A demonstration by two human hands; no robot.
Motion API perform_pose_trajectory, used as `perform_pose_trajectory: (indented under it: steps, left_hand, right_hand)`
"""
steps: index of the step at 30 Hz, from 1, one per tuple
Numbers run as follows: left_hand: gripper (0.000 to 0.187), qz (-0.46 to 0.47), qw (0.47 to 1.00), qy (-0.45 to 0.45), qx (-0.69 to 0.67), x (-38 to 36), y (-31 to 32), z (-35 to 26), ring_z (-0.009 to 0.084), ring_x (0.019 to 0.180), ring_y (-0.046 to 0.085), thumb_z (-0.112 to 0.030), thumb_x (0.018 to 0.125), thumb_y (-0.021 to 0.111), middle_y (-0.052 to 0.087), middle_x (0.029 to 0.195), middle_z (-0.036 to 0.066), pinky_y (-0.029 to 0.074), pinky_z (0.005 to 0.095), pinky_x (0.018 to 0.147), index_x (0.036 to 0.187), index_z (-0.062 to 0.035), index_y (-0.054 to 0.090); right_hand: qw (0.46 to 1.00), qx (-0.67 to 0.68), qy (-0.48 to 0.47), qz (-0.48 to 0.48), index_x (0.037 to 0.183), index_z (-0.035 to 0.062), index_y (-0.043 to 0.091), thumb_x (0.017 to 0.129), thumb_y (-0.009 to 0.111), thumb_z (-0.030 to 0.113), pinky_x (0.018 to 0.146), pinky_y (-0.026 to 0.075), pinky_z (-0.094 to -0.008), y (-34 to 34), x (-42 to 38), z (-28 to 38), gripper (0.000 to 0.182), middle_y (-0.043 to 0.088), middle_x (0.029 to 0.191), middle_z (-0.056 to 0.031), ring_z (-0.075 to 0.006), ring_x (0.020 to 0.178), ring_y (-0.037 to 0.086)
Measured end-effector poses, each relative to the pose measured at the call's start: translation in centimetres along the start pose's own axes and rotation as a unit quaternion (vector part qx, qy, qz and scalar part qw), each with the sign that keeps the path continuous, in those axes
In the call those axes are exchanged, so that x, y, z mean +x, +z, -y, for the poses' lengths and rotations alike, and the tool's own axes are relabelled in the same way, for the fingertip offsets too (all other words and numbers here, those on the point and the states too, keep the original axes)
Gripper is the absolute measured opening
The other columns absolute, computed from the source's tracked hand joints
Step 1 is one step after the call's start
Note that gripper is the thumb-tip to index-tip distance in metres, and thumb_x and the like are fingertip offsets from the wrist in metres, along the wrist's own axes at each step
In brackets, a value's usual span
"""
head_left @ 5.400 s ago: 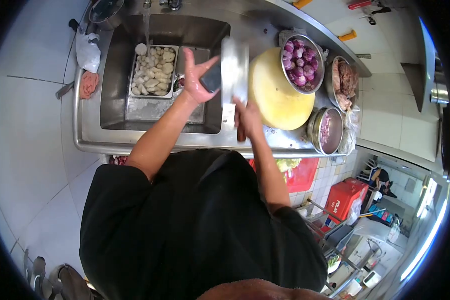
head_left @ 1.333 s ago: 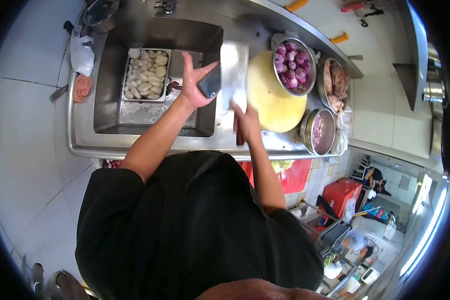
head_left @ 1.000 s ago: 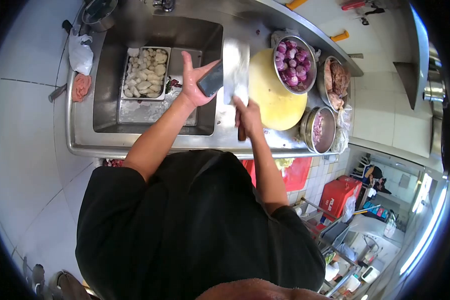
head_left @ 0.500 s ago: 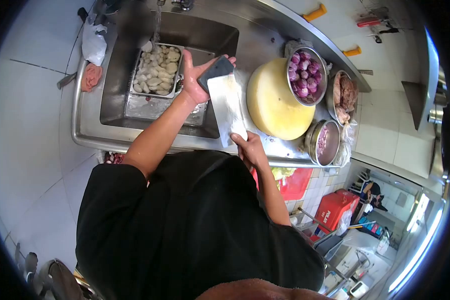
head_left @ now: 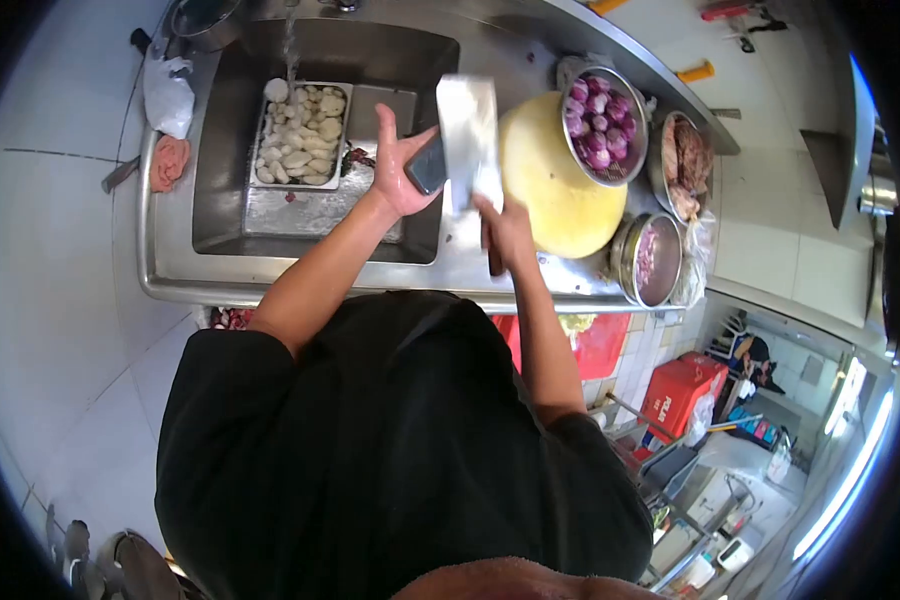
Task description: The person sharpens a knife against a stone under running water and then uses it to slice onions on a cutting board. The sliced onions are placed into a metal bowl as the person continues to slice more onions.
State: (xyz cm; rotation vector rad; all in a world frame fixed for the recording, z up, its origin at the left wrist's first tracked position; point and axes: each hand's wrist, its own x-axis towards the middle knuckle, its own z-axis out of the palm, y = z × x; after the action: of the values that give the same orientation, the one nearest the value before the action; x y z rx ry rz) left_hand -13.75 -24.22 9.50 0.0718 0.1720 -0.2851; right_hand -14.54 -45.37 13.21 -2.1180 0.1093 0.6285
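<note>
A dark rectangular block (head_left: 427, 167) rests on the palm of my left hand (head_left: 400, 172), thumb stretched out and the far fingers hidden behind block and blade. My right hand (head_left: 510, 232) is closed round the dark handle of a wide cleaver (head_left: 468, 135). The blade is raised between the block and the round yellow board (head_left: 560, 190), overlapping the block's right edge in view; whether they touch cannot be told. Left of my left hand, a metal tray of pale, peeled-looking pieces (head_left: 305, 145) sits in the sink (head_left: 220, 190) under running water.
A colander of purple onions (head_left: 600, 125) sits on the board's edge. To its right are a bowl of meat (head_left: 688, 165) and a pot with chopped pieces (head_left: 655, 262). A pink cloth (head_left: 169, 163) and white bag (head_left: 168, 98) lie at the left edge. A red crate (head_left: 675, 395) stands lower right.
The cleaver has moved up and turned more upright. My right hand has risen and shifted slightly right. My left hand with the block has shifted slightly. The camera view has shifted too.
</note>
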Motion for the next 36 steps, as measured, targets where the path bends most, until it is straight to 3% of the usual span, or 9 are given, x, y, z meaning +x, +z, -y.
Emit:
perform_pose_trajectory:
  steps: [4,8,12,13,18,19,23,29,36]
  left_hand:
    - [0.130,0.019,1.000,-0.002,0.016,0.3,0.3,-1.3,0.0249,0.130,0.059,-0.100,0.074,0.038,0.060,0.144,0.018,0.041,0.0388,0.115,0.147,0.0078,0.045]
    - [0.128,-0.031,0.997,0.061,-0.022,0.3,-0.5,-4.3,0.0348,0.135,0.055,-0.099,0.075,0.040,0.055,0.148,0.023,0.043,0.0487,0.114,0.145,0.0068,0.047]
    - [0.132,-0.042,0.998,-0.015,0.035,-1.0,1.2,-0.2,0.0337,0.144,0.046,-0.100,0.075,0.036,0.046,0.156,0.024,0.037,0.0469,0.120,0.150,0.0087,0.038]
    - [0.133,0.238,0.943,-0.108,-0.207,0.7,-3.3,0.6,0.0361,0.146,0.042,-0.099,0.077,0.034,0.043,0.157,0.027,0.032,0.0491,0.123,0.151,0.0110,0.035]
    - [0.131,0.010,0.998,-0.021,-0.061,-1.4,-0.3,0.1,0.0444,0.150,0.033,-0.096,0.082,0.029,0.033,0.158,0.035,0.022,0.0539,0.127,0.151,0.0157,0.029]
    - [0.131,-0.008,0.998,-0.005,-0.061,-1.4,-0.7,-0.6,0.0446,0.149,0.033,-0.096,0.082,0.029,0.033,0.158,0.035,0.022,0.0539,0.127,0.151,0.0157,0.029]
    - [0.126,-0.082,0.994,0.045,-0.048,-1.9,-1.8,-2.7,0.0444,0.145,0.039,-0.094,0.085,0.029,0.041,0.154,0.033,0.026,0.0538,0.125,0.147,0.0154,0.037]
    - [0.116,-0.113,0.991,0.054,-0.040,-3.9,-1.9,-3.8,0.0356,0.125,0.060,-0.096,0.081,0.037,0.063,0.135,0.023,0.041,0.0487,0.115,0.133,0.0065,0.056]
    - [0.126,-0.034,0.998,0.028,0.034,-3.2,-2.6,-2.2,0.0348,0.146,0.042,-0.095,0.083,0.029,0.045,0.154,0.028,0.029,0.0507,0.125,0.150,0.0110,0.036]
  right_hand:
    - [0.998,0.056,-0.004,0.004,0.084,0.0014,0.062,0.097,0.070,0.045,0.045,0.042,-0.0341,0.6,1.3,0.8,0.046,0.054,0.051,-0.0041,-0.0151,0.040,0.051]
    - [0.985,0.063,0.098,0.125,0.091,-0.0008,0.069,0.096,0.073,0.044,0.045,0.043,-0.0330,1.4,-6.3,-3.1,0.045,0.057,0.053,-0.0052,-0.0151,0.043,0.055]
    - [0.999,-0.047,-0.012,0.009,0.081,0.0015,0.064,0.095,0.073,0.042,0.047,0.045,-0.0363,-0.7,0.6,-0.5,0.044,0.056,0.053,-0.0047,-0.0170,0.047,0.056]
    - [0.999,-0.013,-0.013,-0.028,0.079,0.0013,0.062,0.096,0.072,0.042,0.047,0.045,-0.0359,-1.4,2.7,1.4,0.045,0.055,0.053,-0.0050,-0.0165,0.046,0.055]
    - [0.980,0.098,-0.129,-0.115,0.094,0.0005,0.062,0.093,0.074,0.024,0.049,0.045,-0.0300,-4.0,3.3,6.8,0.027,0.060,0.064,-0.0042,-0.0139,0.052,0.058]
    - [0.974,0.129,-0.171,-0.080,0.115,-0.0020,0.066,0.091,0.071,0.012,0.053,0.047,-0.0281,-3.7,2.6,5.7,0.028,0.061,0.068,-0.0038,-0.0128,0.055,0.058]
    - [0.978,-0.012,-0.203,-0.051,0.150,0.0060,0.050,0.084,0.073,0.006,0.058,0.049,-0.0310,-1.5,-2.4,1.1,0.070,0.060,0.070,-0.0084,-0.0161,0.055,0.056]
    - [0.927,-0.320,-0.193,-0.002,0.157,0.0261,0.043,0.077,0.067,0.007,0.072,0.056,-0.0526,-1.4,-4.9,-5.0,0.085,0.071,0.084,-0.0229,-0.0429,0.077,0.070]
    - [0.931,-0.273,-0.218,0.103,0.156,0.0268,0.045,0.075,0.068,0.000,0.080,0.057,-0.0471,4.1,-5.4,1.8,0.088,0.071,0.110,-0.0246,-0.0411,0.080,0.071]
